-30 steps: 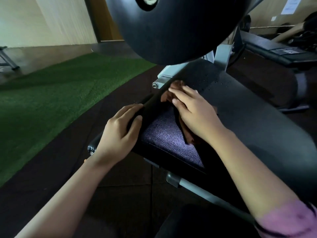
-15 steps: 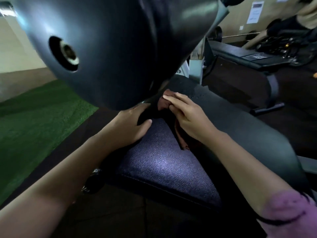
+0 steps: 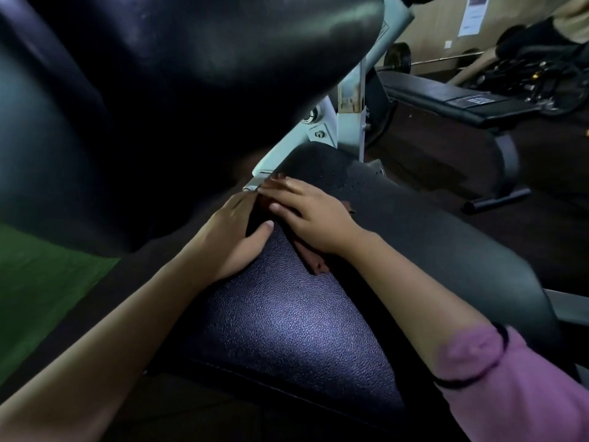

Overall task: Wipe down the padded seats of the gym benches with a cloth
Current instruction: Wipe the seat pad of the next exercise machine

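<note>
A big black padded roller [image 3: 165,90] fills the upper left, hiding much of the pale metal frame [image 3: 347,100] behind it. The reddish-brown cloth [image 3: 314,261] is mostly covered: only dim edges show under the right hand [image 3: 310,218], which presses it flat with straight fingers on the padded seat [image 3: 287,330]. Just left, the left hand [image 3: 237,232] rests on the seat's far left edge, thumb on top; its fingers are hidden. A second bench [image 3: 462,103] stands far right.
</note>
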A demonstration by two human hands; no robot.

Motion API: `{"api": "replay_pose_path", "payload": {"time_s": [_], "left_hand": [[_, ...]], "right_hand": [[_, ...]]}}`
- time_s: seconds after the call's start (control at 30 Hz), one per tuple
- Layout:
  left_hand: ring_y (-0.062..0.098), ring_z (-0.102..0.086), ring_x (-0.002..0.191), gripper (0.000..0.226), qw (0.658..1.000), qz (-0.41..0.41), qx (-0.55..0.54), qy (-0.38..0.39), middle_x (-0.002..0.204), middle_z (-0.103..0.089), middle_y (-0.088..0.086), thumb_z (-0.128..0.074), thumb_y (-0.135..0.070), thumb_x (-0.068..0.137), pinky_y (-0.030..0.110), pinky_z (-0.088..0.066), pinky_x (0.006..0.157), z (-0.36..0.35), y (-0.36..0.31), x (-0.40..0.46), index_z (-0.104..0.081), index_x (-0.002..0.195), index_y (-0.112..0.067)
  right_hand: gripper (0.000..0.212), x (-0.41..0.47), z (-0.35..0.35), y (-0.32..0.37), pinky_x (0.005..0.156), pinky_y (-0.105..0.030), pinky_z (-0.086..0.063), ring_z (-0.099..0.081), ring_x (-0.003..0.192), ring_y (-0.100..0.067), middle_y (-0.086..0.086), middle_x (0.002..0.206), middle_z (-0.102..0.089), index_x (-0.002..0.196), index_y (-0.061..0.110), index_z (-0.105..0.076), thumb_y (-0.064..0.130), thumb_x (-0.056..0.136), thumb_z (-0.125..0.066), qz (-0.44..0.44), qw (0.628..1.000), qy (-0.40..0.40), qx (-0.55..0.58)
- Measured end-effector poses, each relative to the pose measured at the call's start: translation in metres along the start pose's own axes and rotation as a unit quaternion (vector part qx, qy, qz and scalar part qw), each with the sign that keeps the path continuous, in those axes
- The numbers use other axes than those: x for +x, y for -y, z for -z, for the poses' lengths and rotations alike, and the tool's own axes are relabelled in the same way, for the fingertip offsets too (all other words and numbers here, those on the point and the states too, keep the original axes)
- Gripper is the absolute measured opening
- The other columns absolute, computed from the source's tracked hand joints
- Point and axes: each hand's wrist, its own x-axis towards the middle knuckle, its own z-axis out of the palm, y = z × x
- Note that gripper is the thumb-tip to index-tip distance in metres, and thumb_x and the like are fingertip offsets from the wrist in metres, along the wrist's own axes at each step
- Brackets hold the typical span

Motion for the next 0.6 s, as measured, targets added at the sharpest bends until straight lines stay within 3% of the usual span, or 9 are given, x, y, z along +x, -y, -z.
{"api": "replay_pose_path", "payload": {"time_s": [0.17, 0.37, 0.53, 0.6], "left_hand": [[0.013, -0.028, 0.140, 0.062, 0.999, 0.029, 0.033, 0.013, 0.152, -0.032, 0.004, -0.049, -0.040, 0.093, 0.017, -0.013, 0.110, 0.000, 0.000, -0.001, -0.034, 0.145, -0.009], [0.012, -0.029, 0.139, 0.062, 0.999, 0.036, 0.022, 0.011, 0.152, -0.031, -0.001, -0.049, -0.040, 0.093, 0.018, -0.016, 0.110, 0.000, -0.004, -0.002, -0.033, 0.146, -0.010], [0.012, -0.036, 0.133, 0.056, 0.999, 0.037, 0.003, 0.007, 0.147, -0.038, -0.002, -0.052, -0.035, 0.093, 0.009, -0.018, 0.096, 0.000, -0.006, -0.002, -0.037, 0.141, -0.011], [0.014, -0.034, 0.135, 0.058, 0.999, 0.032, 0.011, 0.006, 0.148, -0.037, 0.002, -0.053, -0.033, 0.093, 0.010, -0.017, 0.101, -0.001, -0.006, 0.000, -0.037, 0.142, -0.008]], "right_hand": [[0.038, 0.045, 0.013, -0.038, 0.112, -0.029, -0.022, -0.026, 0.143, -0.014, 0.000, 0.154, -0.034, 0.138, 0.037, -0.048, 0.040, 0.101, -0.039, -0.118, 0.992, 0.045, -0.016], [0.042, 0.020, 0.026, -0.064, 0.111, -0.025, -0.019, -0.025, 0.143, -0.015, 0.002, 0.154, -0.033, 0.145, 0.029, -0.041, 0.035, 0.103, -0.036, -0.210, 0.977, 0.006, -0.039], [0.041, -0.005, 0.005, -0.015, 0.112, -0.031, -0.023, -0.036, 0.137, -0.026, -0.009, 0.146, -0.044, 0.139, 0.023, -0.050, 0.033, 0.100, -0.044, -0.114, 0.992, -0.031, -0.054], [0.041, 0.003, -0.005, -0.003, 0.111, -0.037, -0.033, -0.043, 0.132, -0.028, -0.008, 0.140, -0.051, 0.133, 0.019, -0.057, 0.034, 0.097, -0.044, -0.063, 0.996, -0.055, -0.037]]}}
